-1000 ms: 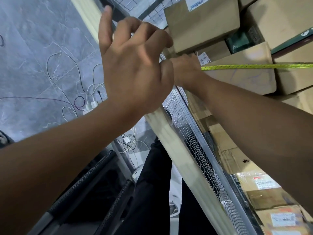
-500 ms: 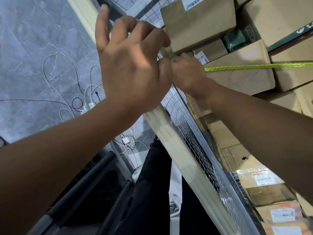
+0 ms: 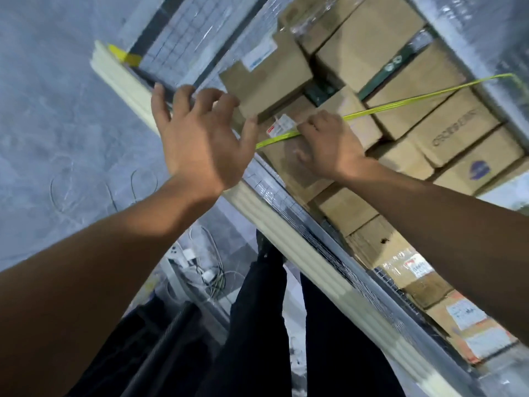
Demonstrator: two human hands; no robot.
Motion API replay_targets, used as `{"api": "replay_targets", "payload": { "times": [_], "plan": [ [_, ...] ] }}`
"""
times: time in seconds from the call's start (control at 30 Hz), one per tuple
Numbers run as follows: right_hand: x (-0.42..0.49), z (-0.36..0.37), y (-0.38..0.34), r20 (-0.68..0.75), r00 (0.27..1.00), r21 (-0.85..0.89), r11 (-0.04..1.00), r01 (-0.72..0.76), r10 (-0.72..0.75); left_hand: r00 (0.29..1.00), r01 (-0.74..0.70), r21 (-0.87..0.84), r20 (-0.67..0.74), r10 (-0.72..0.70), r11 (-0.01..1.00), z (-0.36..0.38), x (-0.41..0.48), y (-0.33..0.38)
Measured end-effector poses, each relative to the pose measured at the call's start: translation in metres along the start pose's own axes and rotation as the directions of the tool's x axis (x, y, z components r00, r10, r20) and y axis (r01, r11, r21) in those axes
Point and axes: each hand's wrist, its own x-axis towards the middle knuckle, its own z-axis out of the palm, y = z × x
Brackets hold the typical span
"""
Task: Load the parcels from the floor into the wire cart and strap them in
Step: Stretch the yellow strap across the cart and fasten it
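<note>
Several cardboard parcels (image 3: 400, 53) are stacked inside the wire cart (image 3: 303, 224), whose cream rail (image 3: 289, 247) runs diagonally through the view. A yellow strap (image 3: 429, 93) stretches taut across the parcels from the cart's far side. My right hand (image 3: 329, 147) pinches the strap near its near end, fingers curled over it. My left hand (image 3: 200, 141) hovers over the rail with fingers spread and loosely bent, tips close to a box edge. The strap's end runs behind the thumb side of my left hand, and any contact there is hidden.
White cables and a power strip (image 3: 206, 270) lie on the grey floor (image 3: 57, 110) left of the cart. My legs in black trousers (image 3: 257, 325) stand against the rail. A dark mesh chair (image 3: 160, 339) is at bottom left. Yellow tape (image 3: 123, 55) marks the rail's far end.
My hands have come apart: the left hand's fingers have spread, and the right hand has slid to the right along the strap. The view has swung, so the strap now slopes upward.
</note>
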Motion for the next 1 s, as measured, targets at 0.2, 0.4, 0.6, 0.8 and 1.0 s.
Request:
{"api": "replay_targets", "payload": {
  "times": [0.2, 0.4, 0.6, 0.8, 1.0],
  "plan": [
    [-0.106, -0.052, 0.016, -0.051, 0.913, 0.212, 0.897, -0.387, 0.405, 0.981, -0.112, -0.026, 0.154, 0.115, 0.993, -0.031, -0.003, 0.024],
    [-0.241, -0.088, 0.056, -0.11, 0.673, 0.424, 0.647, -0.634, 0.732, 0.911, -0.365, -0.229, 0.112, 0.397, 0.902, -0.085, 0.001, 0.134],
    [-0.361, -0.1, 0.121, -0.211, 0.406, 0.574, 0.449, -0.685, 0.889, 0.757, -0.624, -0.296, 0.0, 0.653, 0.723, -0.122, -0.01, 0.284],
    [-0.47, -0.07, 0.225, -0.22, 0.179, 0.704, 0.283, -0.651, 0.959, 0.559, -0.789, -0.321, -0.023, 0.829, 0.524, -0.119, -0.05, 0.463],
    [-0.53, -0.02, 0.302, -0.151, 0.136, 0.796, 0.202, -0.571, 0.979, 0.36, -0.883, -0.289, 0.087, 0.929, 0.369, -0.079, -0.089, 0.604]
  ]
}}
